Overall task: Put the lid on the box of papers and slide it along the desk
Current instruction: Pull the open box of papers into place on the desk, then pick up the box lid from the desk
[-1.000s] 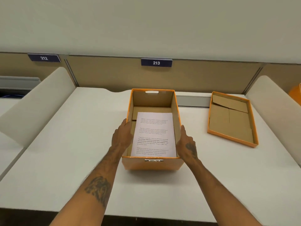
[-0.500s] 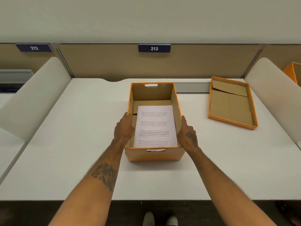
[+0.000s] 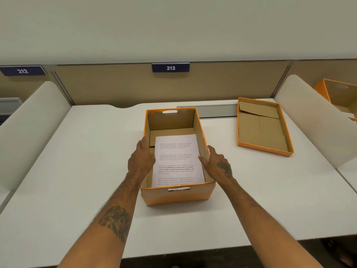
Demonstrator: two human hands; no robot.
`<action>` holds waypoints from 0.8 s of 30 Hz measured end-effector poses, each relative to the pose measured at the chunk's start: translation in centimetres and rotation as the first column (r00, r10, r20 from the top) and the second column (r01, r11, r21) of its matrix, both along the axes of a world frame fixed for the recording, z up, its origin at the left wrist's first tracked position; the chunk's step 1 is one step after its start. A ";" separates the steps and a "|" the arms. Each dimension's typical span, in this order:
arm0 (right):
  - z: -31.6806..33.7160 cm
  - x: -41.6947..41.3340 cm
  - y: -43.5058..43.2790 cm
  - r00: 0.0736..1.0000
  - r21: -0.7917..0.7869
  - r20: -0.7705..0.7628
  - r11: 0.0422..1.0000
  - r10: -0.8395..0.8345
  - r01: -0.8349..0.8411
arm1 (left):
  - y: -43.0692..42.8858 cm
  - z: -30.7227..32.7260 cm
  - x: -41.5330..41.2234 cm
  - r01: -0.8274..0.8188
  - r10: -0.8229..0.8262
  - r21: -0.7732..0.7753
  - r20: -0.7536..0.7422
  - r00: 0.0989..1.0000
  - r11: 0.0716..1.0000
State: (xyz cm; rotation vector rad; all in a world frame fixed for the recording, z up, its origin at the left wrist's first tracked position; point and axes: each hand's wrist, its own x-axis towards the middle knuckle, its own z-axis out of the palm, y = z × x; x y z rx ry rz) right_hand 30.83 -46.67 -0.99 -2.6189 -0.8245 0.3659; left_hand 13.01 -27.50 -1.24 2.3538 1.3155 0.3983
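An open orange box (image 3: 177, 196) stands in the middle of the white desk (image 3: 87, 161), with a stack of printed papers (image 3: 176, 151) lying flat inside. Its lid (image 3: 260, 130) lies upside down on the desk to the right, apart from the box. My left hand (image 3: 142, 159) hovers flat over the box's left wall, fingers pointing away from me. My right hand (image 3: 217, 164) is at the right wall, fingers spread, its thumb reaching over the rim to the edge of the papers. Neither hand holds anything.
White curved dividers (image 3: 32, 122) (image 3: 313, 117) bound the desk on the left and right. Beyond the right divider stands another orange box (image 3: 338, 93). A tan back panel carries the label 213 (image 3: 170, 68). The desk's front edge is close to me.
Both hands have come off the box's outer sides and risen over its rim, the right thumb now inside. The box stays where it was.
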 end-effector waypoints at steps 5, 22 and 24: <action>1.4 3.6 -1.3 1.000 0.073 0.000 0.997 0.023 -0.023 | 0.7 2.0 3.9 0.084 -0.088 0.067 0.057 0.994 0.994; 1.6 21.1 -10.3 0.991 0.101 -0.006 0.986 -0.135 0.135 | -6.6 5.7 25.9 0.419 -0.435 0.207 0.037 0.900 0.884; 1.1 23.9 -11.3 0.989 0.092 -0.013 0.985 -0.144 0.145 | -7.8 5.1 29.0 0.442 -0.452 0.186 0.013 0.892 0.878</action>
